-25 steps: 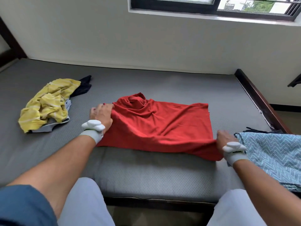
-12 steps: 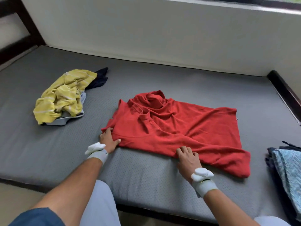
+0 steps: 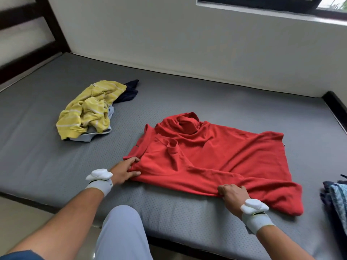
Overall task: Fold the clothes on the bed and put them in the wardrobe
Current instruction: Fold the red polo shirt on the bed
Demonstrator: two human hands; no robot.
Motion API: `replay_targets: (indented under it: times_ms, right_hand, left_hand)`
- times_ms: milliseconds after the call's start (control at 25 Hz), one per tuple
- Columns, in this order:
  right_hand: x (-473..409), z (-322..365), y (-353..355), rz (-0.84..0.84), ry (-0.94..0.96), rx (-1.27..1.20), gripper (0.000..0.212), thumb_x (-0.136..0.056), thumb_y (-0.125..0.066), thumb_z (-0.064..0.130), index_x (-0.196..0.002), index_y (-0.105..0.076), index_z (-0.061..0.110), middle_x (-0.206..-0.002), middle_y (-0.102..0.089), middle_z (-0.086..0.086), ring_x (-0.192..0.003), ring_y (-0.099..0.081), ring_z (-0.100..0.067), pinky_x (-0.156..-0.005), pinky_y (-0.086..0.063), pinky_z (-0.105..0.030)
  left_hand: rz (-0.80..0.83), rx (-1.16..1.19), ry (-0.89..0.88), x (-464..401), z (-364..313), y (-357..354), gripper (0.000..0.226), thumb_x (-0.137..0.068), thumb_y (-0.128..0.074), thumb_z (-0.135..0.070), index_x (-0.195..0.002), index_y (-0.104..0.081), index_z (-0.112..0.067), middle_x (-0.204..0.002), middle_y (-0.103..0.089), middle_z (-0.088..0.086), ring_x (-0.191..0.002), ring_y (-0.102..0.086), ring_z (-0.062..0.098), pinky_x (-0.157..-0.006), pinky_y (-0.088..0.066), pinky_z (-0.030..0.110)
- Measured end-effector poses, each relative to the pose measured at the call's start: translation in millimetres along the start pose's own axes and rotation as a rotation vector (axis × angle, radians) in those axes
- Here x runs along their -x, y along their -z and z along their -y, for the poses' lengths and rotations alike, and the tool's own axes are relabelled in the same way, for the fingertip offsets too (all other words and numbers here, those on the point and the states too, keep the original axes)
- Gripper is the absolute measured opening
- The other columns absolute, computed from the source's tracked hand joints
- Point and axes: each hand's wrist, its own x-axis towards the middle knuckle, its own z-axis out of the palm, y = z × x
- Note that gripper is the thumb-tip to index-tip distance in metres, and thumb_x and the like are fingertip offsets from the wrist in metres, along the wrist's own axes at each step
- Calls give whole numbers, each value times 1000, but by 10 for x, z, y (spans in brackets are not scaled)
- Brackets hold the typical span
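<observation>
Both hands now pinch the red shirt's point(image 3: 216, 158) near edge.

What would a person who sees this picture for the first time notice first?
The red shirt stands out first, spread on the grey mattress, with the left hand and right hand gripping its near edge. Next comes the crumpled yellow striped garment, farther left.
</observation>
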Motion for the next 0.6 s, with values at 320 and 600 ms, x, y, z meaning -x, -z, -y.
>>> replay_targets:
  times_ms: [320,600]
  right_hand:
    - [145,109,146,240,66,-10,22,-82,-61,31,-98,-65,16,-105,-67,-8,-97,-66,-29,-69,-44,-28]
    - [-80,-84,354,23,-28,-216,20,-84,-52,23,-104,-55,20,-113,-55,-4,-111,-55,-26,-84,-47,-35]
  left_hand:
    - [344,-372,105,184,-330,297,51,-76,-76,-44,-114,-62,-14,-104,-63,-1,-91,-58,12,-73,-38,18]
    - [-169,-302,38,-279,-894,167,51,-80,-72,-34,-125,-55,-20,-126,-61,4,-118,-55,24,-96,-41,28]
